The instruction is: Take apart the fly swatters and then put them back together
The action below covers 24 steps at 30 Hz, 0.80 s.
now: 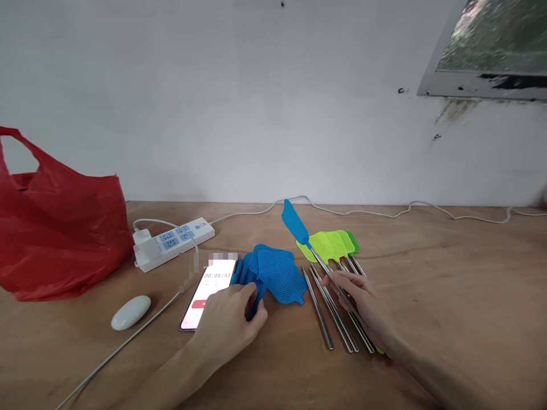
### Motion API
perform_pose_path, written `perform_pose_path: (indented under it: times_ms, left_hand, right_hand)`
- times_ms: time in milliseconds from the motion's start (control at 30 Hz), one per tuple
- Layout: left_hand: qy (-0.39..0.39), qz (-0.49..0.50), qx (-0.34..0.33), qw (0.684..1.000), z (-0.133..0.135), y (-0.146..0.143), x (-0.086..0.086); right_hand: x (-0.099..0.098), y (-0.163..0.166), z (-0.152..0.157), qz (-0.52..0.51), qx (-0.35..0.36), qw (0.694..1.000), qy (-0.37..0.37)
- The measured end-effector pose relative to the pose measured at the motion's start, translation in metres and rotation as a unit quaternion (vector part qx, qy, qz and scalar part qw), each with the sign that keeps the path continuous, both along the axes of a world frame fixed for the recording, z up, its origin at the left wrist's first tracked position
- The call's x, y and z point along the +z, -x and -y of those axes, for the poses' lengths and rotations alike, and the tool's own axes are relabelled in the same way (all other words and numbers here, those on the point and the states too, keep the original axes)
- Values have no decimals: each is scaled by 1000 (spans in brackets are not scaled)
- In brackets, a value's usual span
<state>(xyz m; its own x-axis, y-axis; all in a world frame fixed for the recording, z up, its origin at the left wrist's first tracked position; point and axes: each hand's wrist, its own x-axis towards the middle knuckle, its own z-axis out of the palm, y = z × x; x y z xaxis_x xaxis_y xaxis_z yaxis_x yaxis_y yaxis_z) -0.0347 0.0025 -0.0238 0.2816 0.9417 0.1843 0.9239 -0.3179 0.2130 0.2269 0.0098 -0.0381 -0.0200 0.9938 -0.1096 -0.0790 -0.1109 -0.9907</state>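
A fly swatter (296, 223) with a blue head and a metal rod is in my right hand (356, 296). Its head tilts up and to the left, seen nearly edge-on. Beneath that hand lie several loose metal rods (317, 310). Yellow-green swatter heads (327, 246) fan out just behind them. My left hand (231, 319) is closed around a blue handle piece (257, 299), partly hidden by the fingers. Blue mesh swatter heads (280, 276) are heaped beside it, and the ends of other blue handles (240, 270) show behind the knuckles.
Under my left wrist lies a phone (213, 285) showing a timer. A white power strip (173, 242) with a plugged-in adapter stands behind it. A white mouse-shaped object (131, 312) and a red plastic bag (64, 228) are at left. A cable (350, 212) runs along the wall.
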Motion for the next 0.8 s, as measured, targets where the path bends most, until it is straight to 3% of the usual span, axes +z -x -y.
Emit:
perform_pose_path:
  times_ms: [133, 267, 567, 800]
  left_hand:
    - [12, 88, -133, 987, 3, 0, -3]
    - [69, 113, -249, 959, 6, -1, -5]
    - [108, 125, -257, 952, 9, -4, -12]
    - [115, 113, -252, 954, 10, -5, -8]
  right_hand:
    - [0, 1, 1, -73, 1, 997, 19]
    - [1, 3, 1, -118, 0, 993, -13]
    - [0, 1, 0, -205, 3, 978, -36]
    - [2, 0, 2, -187, 10, 981, -44]
